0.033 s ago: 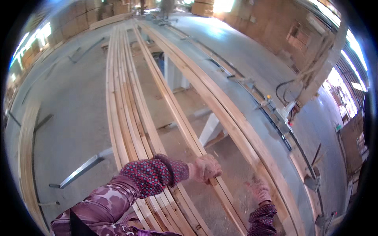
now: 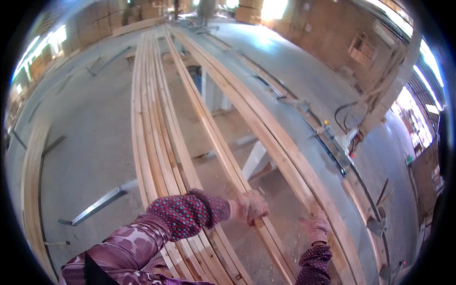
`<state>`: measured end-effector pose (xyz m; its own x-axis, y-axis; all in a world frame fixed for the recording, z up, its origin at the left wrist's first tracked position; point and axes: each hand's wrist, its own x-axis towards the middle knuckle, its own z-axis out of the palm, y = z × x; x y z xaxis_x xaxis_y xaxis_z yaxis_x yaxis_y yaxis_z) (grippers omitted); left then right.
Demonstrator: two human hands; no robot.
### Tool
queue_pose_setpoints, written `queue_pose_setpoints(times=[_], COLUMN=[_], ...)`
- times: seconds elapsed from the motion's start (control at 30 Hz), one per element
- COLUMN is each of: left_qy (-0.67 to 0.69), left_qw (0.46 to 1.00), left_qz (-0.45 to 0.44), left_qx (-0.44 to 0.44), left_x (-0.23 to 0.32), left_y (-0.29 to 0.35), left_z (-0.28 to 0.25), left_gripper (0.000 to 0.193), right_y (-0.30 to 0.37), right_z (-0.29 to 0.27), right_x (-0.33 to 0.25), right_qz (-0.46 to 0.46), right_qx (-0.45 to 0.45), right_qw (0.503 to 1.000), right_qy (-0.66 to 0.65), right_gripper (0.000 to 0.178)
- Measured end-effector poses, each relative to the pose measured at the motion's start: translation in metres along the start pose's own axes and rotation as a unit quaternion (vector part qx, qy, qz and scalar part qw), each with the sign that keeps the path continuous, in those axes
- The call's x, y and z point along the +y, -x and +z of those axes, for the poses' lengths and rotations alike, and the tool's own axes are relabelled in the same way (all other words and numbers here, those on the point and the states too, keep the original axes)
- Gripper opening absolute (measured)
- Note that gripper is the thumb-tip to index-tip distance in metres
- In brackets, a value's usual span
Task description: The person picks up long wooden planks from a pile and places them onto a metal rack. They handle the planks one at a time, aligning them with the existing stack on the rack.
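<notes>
Timber strip (image 2: 224, 151), the middle length of wood, is seen running away from the wearer between a row of pale strips (image 2: 140, 142) on the left and a pair of long boards (image 2: 268, 130) on the right. A gap is left on each side of it, and a white angled leg (image 2: 255, 157) is visible in the right-hand gap.

The near part of the strip is held by the left hand (image 2: 252, 207), whose fingers are closed over it from above; the left forearm is passed across the row of strips. The right hand (image 2: 315, 228) is placed at the inner edge of the boards; whether they are gripped or merely touched cannot be told.

The step in hand is judged to be the handling of single lengths by their near ends. For the next move, a firm left grip is needed, with the strip kept parallel to its neighbours, and a surer hold is required on the right if the boards are to be shifted.
</notes>
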<state>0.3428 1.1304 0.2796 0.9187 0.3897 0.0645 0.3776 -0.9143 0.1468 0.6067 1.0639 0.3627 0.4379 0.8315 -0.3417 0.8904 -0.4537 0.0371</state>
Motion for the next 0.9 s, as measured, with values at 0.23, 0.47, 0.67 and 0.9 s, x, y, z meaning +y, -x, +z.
queue_pose_setpoints(times=[0.23,0.47,0.67,0.9], left_qy=[0.009,-0.076,0.020,0.042], left_qw=[0.999,0.990,0.979,0.988], left_qz=[0.028,0.059,0.053,0.056], left_qx=[0.030,0.102,-0.195,-0.138], left_x=[-0.010,0.013,0.011,0.005], left_y=[-0.012,-0.010,-0.014,-0.006], left_z=[0.017,-0.023,-0.048,-0.050], left_gripper=[0.043,0.095,0.074,0.051], right_y=[-0.143,0.062,0.035,-0.116], right_z=[0.133,0.013,0.104,0.063], right_x=[0.074,0.033,0.078,0.063], right_qz=[0.010,-0.276,-0.163,-0.043], right_qx=[0.239,-0.236,-0.361,0.352], right_qw=[0.962,0.932,0.779,0.929], right_qy=[0.134,0.006,-0.486,0.104], right_gripper=[0.040,0.043,0.043,0.061])
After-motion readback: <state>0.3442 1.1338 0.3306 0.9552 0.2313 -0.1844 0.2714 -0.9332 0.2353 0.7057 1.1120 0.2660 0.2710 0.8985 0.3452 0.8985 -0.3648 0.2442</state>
